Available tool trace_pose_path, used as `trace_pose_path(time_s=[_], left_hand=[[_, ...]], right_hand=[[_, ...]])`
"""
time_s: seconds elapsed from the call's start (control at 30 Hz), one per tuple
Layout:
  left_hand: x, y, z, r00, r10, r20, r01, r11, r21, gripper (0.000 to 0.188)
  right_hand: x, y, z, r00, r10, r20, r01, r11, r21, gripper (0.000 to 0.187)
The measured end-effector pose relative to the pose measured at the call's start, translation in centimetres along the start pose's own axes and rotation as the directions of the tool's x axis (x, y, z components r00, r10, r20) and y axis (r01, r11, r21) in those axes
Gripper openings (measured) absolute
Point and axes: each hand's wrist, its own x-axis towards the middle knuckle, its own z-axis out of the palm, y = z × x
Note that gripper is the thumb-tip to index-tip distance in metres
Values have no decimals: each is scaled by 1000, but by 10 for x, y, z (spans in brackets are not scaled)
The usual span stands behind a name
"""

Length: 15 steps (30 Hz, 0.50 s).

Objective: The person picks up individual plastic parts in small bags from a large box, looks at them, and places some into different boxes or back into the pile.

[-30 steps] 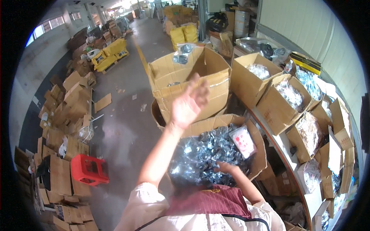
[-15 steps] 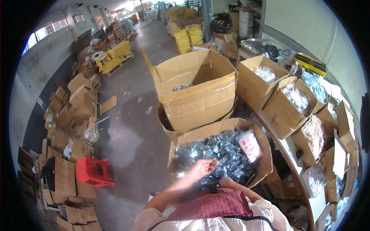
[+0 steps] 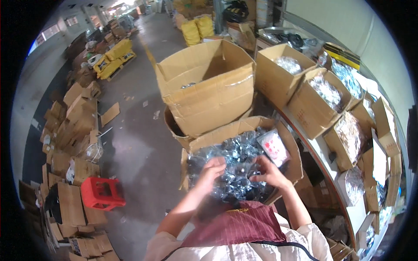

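Observation:
In front of me stands a low open carton (image 3: 298,163) full of small clear plastic bags (image 3: 244,145) with dark, shiny contents. Both of my hands are over this heap. On the left side, my left hand (image 3: 212,170) has its fingers drawn together and slightly blurred; what they hold, if anything, does not show clearly. My right hand (image 3: 269,174) faces it from the right, thumb and fingers apart, close to the bags. Just beyond the right hand lies a flat white packet (image 3: 273,147) with red print.
A taller carton (image 3: 209,108) stands directly behind the low one. Along the right, a curved table (image 3: 305,145) bears several cartons of clear bags, including one carton (image 3: 314,108). A red plastic stool (image 3: 101,193) stands on the floor at left, near piled cardboard boxes (image 3: 72,198).
My right hand has risen from the near edge of the carton onto the bags, its fingers spreading. My left hand has shifted slightly left. The whole view has shifted a little.

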Motion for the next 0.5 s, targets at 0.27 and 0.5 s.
trace_pose_path(time_s=[0.27,0.5], left_hand=[[-38,58,61,910,79,406,21,972,-235,52],[-44,60,66,948,167,271,-101,965,-241,46]], right_hand=[[-34,-76,16,943,-227,-245,225,974,-36,70],[-46,-76,23,964,-135,-230,235,837,494,63]])
